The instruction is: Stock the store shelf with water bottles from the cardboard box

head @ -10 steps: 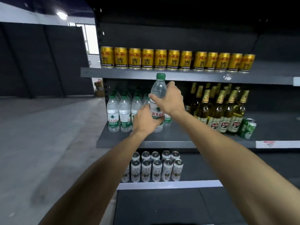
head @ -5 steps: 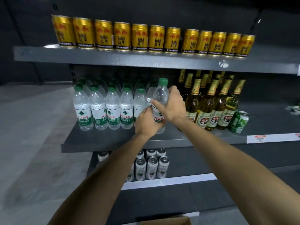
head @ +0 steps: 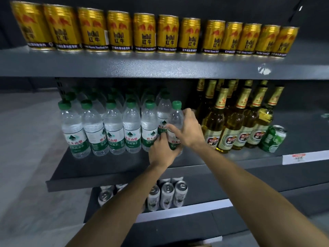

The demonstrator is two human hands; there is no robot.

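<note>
A dark grey metal shelf unit filled most of the view, with a black back wall behind it. On the left was a pale grey floor, maybe concrete, though it looked blurry.

Mid shelf, frame centre: green-cap water bottles left, amber glass bottles right, green can far right. Top shelf: gold cans. Bottom shelf: silver cans.
</note>
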